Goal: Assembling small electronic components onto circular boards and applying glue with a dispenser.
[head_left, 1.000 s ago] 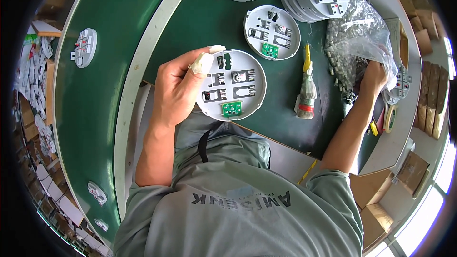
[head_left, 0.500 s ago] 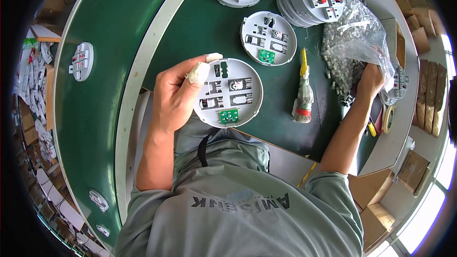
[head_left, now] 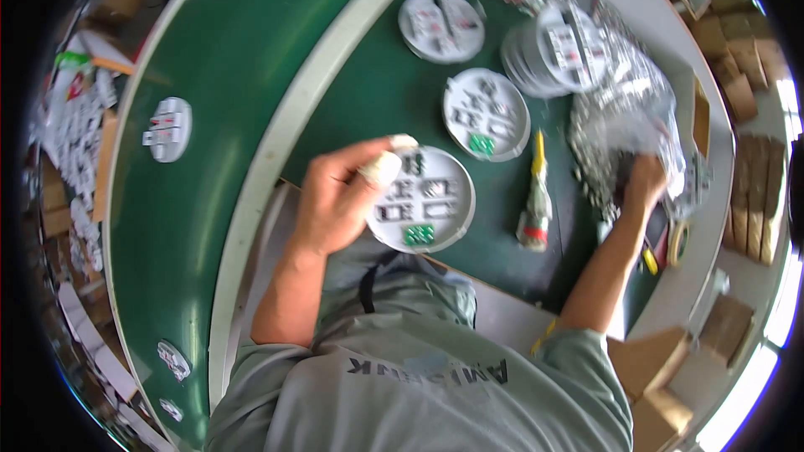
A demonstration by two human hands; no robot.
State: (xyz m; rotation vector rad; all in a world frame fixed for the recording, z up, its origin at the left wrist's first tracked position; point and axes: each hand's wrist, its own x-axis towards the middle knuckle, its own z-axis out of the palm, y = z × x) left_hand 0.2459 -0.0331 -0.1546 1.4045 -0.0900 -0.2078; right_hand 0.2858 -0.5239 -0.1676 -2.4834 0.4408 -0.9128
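Head view: left hand (head_left: pixel 339 201) pinches rim of white disc (head_left: pixel 420 211), probably light and stiff, best held there; right of disc, right hand (head_left: pixel 646 179) at plastic bag (head_left: pixel 626 99), grip indeterminable.

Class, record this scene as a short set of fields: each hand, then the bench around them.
Left hand: grips a round white housing by its edge
Housing detail: green circuit board near the side toward the body
Right hand: at a clear plastic bag; fingertips hidden
Bench: similar housing, stacked housings, yellow-tipped tool with red band
Picture: somewhat blurred
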